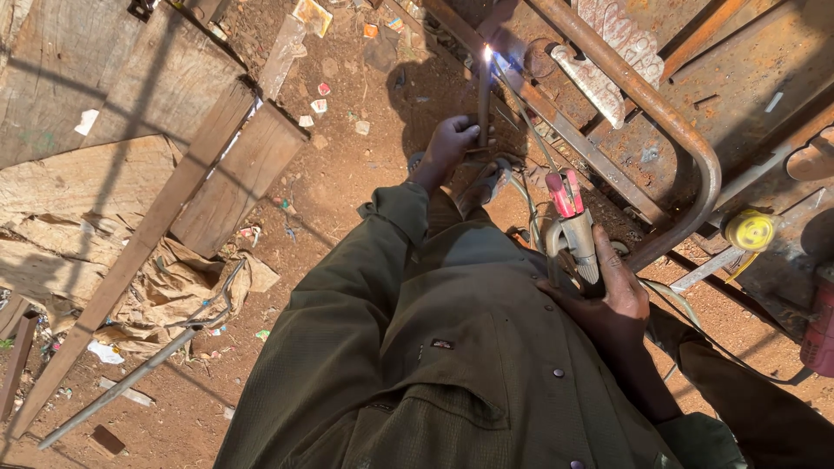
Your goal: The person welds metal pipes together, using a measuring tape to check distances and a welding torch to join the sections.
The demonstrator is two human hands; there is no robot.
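Arc struck at rusty frame, both hands busy

Head view, only one on hand. Person in olive-green work shirt (452,365) looks down at own arms over red dirt ground (339,200).

Left hand (452,143) stretched fwd, fingers wrapped round a thin dark metal bar (483,95) that stands near upright; grip closed tight on it near its lower end. Bar's top end meets the rusty metal frame (608,69), right where the weld spark (488,54) glows white-blue w/ a bit of haze around it.

Right hand (608,295) closer to body, grip clamped on the electrode holder (573,230), which has red jaws and a grey handle. Thin welding rod (521,108) runs from the jaws up & left to the spark, crossing just beside the bar.

Frame: curved rusty tube (686,139) bends round above the right hand, rusty sheet behind it. Cables (521,195) loop between the two hands, low near the ground.

Rest: yellow tape reel (750,230) at right, near the tube's lower end. Wooden planks (200,156) lean at left, crumpled brown paper (165,287) below them, long grey rod (130,378) lying on dirt bottom left. Paper scraps scattered over the ground. Hard sun, sharp shadows.
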